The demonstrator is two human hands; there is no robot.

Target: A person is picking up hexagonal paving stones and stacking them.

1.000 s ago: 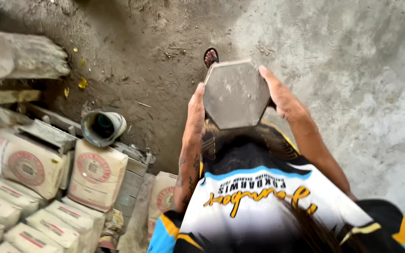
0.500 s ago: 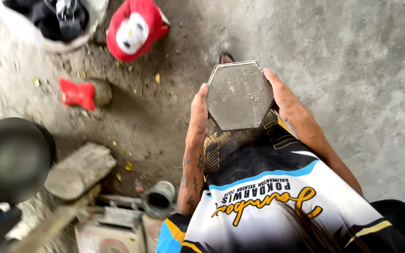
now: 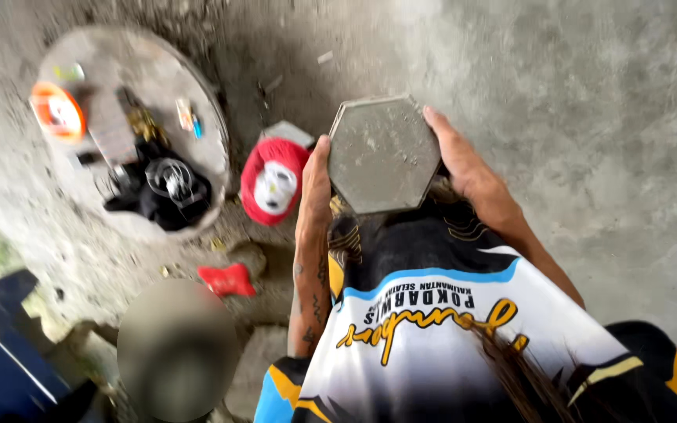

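I hold the grey hexagon block (image 3: 384,153) between my left hand (image 3: 315,188) and right hand (image 3: 464,168), both pressed on its sides; red cap (image 3: 273,180) lies left.

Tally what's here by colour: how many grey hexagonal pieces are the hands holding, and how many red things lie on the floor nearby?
Grey hexagonal block, held between the left hand and the right hand: 1
Red things on the concrete floor: 2, a red-and-white round object and a small red piece
Total: 3
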